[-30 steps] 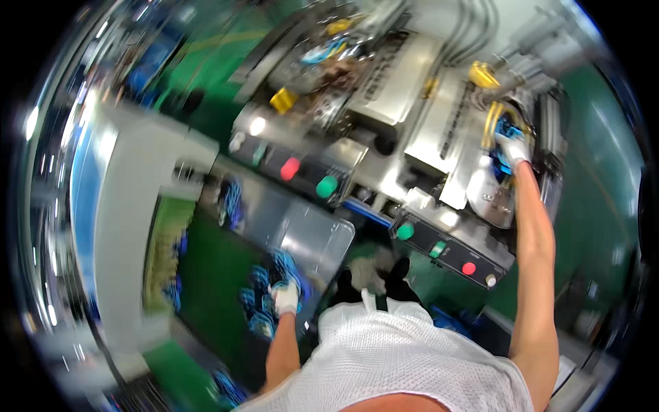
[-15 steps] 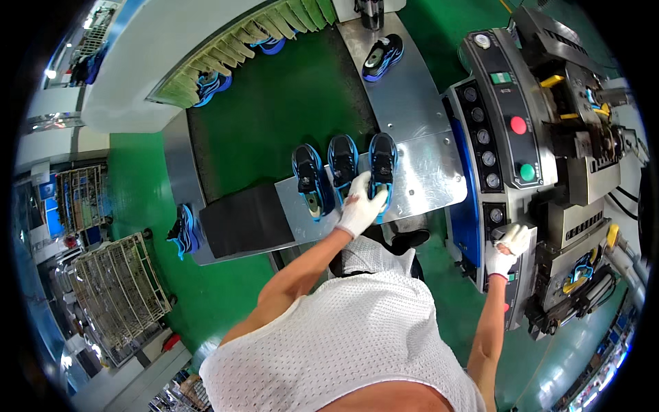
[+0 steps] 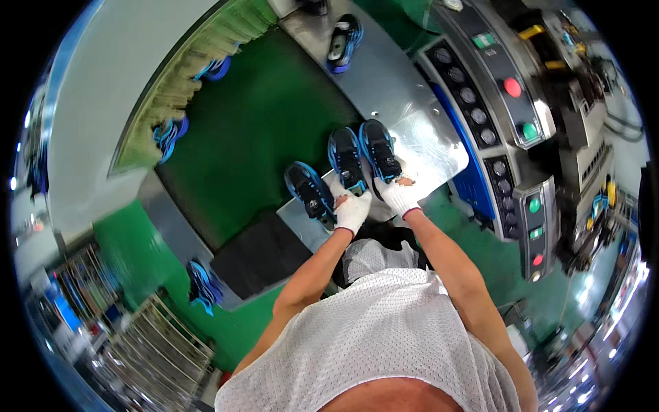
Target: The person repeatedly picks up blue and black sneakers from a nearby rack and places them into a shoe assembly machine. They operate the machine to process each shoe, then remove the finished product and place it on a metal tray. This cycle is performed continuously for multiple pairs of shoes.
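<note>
Blue-black shoes lined up on the steel desk point(image 3: 419, 147) by the green belt point(image 3: 247, 144): left hand point(image 3: 353, 211) gripping the heel of the middle shoe point(image 3: 345, 158), right hand point(image 3: 399, 195) clamped on the right shoe point(image 3: 379, 148). Looks like mid-placement; next move prob. wants both set straight w/ the third shoe point(image 3: 309, 190), just left of the hands.

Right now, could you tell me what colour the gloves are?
White: both the left hand and right hand wear white gloves, seen in the head view.
</note>
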Demonstrator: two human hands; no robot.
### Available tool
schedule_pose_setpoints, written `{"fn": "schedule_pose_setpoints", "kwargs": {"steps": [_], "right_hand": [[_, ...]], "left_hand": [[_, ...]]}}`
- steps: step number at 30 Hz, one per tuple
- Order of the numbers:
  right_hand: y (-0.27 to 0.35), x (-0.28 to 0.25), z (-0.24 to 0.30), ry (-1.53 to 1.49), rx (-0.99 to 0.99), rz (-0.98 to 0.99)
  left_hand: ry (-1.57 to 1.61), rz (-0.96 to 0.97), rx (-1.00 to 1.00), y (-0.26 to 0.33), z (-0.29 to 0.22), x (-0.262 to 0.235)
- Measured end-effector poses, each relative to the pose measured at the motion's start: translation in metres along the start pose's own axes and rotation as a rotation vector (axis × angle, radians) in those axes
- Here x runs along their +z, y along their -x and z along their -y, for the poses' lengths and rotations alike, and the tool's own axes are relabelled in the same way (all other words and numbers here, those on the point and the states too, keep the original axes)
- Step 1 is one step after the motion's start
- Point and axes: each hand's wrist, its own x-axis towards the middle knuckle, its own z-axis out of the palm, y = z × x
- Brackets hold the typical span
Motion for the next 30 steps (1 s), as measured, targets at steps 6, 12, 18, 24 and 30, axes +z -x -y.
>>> {"fn": "schedule_pose_setpoints", "kwargs": {"steps": [6, 12, 18, 24, 30], "right_hand": [[0.033, -0.137, 0.020, -0.698, 0.981, 0.120], [0.189, -0.173, 0.002, -1.304, 1.218, -0.446], [0.377, -0.187, 0.013, -1.134, 1.504, -1.095], [0.538, -0.152, 0.061, -1.342, 1.397, -2.066], [0.704, -0.147, 0.096, -0.443, 2.287, -2.068]], "left_hand": [[-0.053, 0.272, 0.033, -0.029, -0.040, -0.055], [-0.255, 0.405, 0.650, 0.061, -0.109, 0.008], [-0.521, 0.997, 0.943, 0.234, -0.175, 0.071], [-0.862, 1.288, 1.222, 0.392, -0.165, 0.157], [-0.639, 1.661, 1.669, 0.635, -0.147, 0.224]]}}
